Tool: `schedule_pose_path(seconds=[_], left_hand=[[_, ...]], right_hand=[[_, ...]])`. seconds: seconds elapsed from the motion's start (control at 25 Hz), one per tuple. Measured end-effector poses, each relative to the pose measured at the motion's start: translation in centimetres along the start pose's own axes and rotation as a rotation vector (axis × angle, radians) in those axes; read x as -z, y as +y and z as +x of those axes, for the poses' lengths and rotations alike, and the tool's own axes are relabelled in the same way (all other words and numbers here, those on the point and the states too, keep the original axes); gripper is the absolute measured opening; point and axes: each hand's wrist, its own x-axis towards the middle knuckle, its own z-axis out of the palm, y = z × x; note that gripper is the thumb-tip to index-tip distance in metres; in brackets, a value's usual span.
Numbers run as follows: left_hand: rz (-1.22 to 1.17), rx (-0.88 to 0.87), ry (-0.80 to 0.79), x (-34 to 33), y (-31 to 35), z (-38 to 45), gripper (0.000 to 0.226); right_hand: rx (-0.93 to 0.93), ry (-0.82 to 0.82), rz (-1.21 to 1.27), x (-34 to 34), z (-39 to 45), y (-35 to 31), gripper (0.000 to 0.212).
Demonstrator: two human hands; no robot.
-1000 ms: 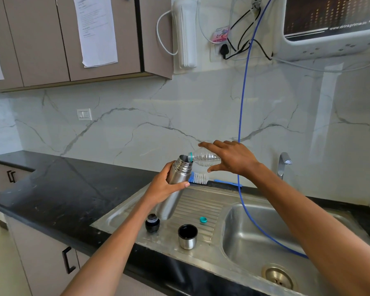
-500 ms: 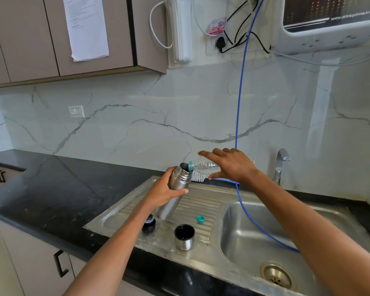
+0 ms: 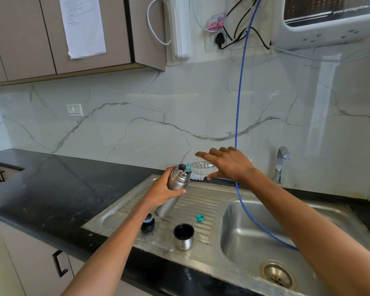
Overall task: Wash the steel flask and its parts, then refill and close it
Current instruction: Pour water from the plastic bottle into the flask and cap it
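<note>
A blue hose [image 3: 239,107] hangs down into the steel sink [image 3: 265,236]; behind the sink a tap [image 3: 281,165], above it a water purifier [image 3: 329,24].

My left hand [image 3: 162,192] grips the steel flask [image 3: 175,184], tilted, open mouth up, base on the sink's drainboard [image 3: 201,205]. My right hand [image 3: 228,165] tips a clear plastic bottle [image 3: 201,167] into that mouth. Nearer than the flask stand its black stopper [image 3: 147,223] and steel cup [image 3: 183,237], open side up; a teal cap [image 3: 200,217] lies beside.
</note>
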Motion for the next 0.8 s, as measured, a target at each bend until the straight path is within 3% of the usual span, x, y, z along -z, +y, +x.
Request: schedule_pose_path(seconds=[0.8], left_hand=[[-0.044, -0.001, 0.009, 0.17, -0.86, -0.29, 0.087]], right_hand=[[0.029, 0.044, -0.074, 0.09, 0.50, -0.71, 0.091]])
